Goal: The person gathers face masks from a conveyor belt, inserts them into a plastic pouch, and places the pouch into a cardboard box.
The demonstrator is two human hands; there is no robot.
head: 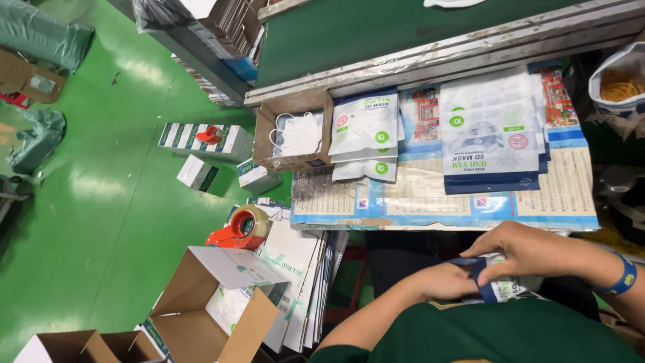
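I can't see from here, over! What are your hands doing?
Left hand and right hand both gripping one mask packet at lap. More packets stacked on table. Nothing blocking.

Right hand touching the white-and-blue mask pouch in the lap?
Touching. Head view: right hand rests on the white-and-blue mask pouch, fingers over its dark blue edge.

A flat white mask packet (pixel 505 286) with a dark blue edge is lying low against the person's green shirt, partly covered, and is sitting below the table's front edge.
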